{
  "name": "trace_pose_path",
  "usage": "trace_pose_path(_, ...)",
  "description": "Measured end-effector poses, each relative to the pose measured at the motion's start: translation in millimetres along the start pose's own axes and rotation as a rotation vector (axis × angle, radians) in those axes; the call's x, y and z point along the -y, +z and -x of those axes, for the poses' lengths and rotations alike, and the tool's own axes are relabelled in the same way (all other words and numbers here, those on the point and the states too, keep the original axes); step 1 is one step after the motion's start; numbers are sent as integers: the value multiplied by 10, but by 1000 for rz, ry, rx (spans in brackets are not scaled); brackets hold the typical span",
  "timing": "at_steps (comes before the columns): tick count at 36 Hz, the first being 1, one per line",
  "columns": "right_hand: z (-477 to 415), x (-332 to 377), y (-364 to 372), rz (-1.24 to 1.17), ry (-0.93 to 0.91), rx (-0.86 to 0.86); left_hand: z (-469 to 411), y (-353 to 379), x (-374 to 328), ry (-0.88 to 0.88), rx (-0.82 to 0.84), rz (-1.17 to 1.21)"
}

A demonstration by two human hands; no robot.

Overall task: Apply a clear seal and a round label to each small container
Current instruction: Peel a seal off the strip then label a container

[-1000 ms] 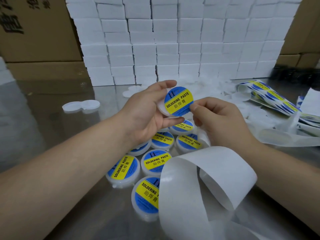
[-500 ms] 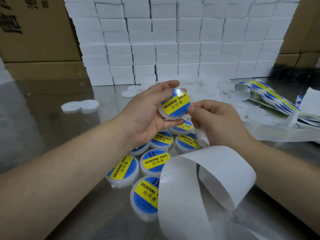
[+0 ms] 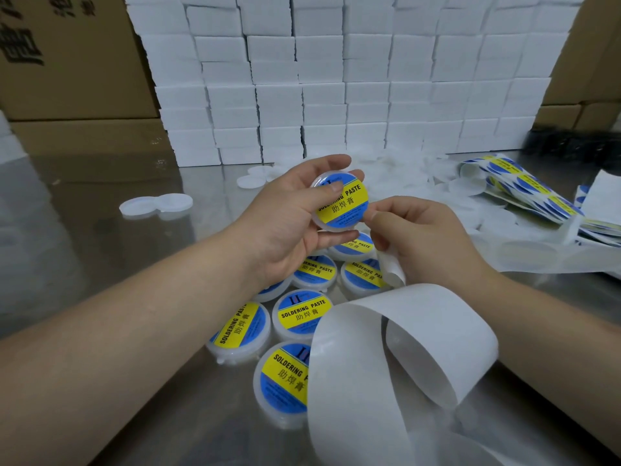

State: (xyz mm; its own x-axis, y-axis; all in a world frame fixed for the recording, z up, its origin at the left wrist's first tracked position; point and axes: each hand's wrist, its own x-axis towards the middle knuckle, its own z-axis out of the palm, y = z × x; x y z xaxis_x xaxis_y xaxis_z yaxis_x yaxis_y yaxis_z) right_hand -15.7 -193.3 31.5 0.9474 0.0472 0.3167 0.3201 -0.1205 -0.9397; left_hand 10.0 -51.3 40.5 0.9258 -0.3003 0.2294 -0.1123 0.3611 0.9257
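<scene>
My left hand (image 3: 285,216) grips a small round white container (image 3: 341,203) with a blue and yellow "SOLDERING PASTE" label, its thumb pressed on the label's upper left. My right hand (image 3: 423,240) is curled just right of the container, its thumb tip at the container's lower right edge, and a curl of white backing strip (image 3: 391,272) hangs from its fingers. Several labelled containers (image 3: 302,314) lie on the steel table (image 3: 100,264) below my hands. A wide loop of white backing paper (image 3: 403,348) curls in front of them.
A strip of blue and yellow round labels (image 3: 524,190) lies at the right. Two loose white lids (image 3: 156,205) sit at the left. A wall of stacked white boxes (image 3: 336,79) stands behind, with loose white lids at its foot. Cardboard cartons (image 3: 67,62) flank it.
My left thumb has slid onto the label's upper left. The container has tilted slightly, and my right thumb has come up against its lower right edge.
</scene>
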Motion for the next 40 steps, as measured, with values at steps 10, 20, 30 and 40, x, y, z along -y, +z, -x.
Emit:
trace_pose_path(10, -16, -16, -9, 33, 4, -6, 14, 20, 0, 10, -8, -41)
trace_pose_path(20, -23, -30, -16, 32, 4, -5, 33, 37, -13, 5, -28, -60)
trace_pose_path(30, -18, -38, -9, 63, -17, -2, 60, 69, -6, 92, -41, -193)
trace_pose_path(40, -33, -44, -30, 80, -11, -60, 129, 177, -20, 305, -57, -404)
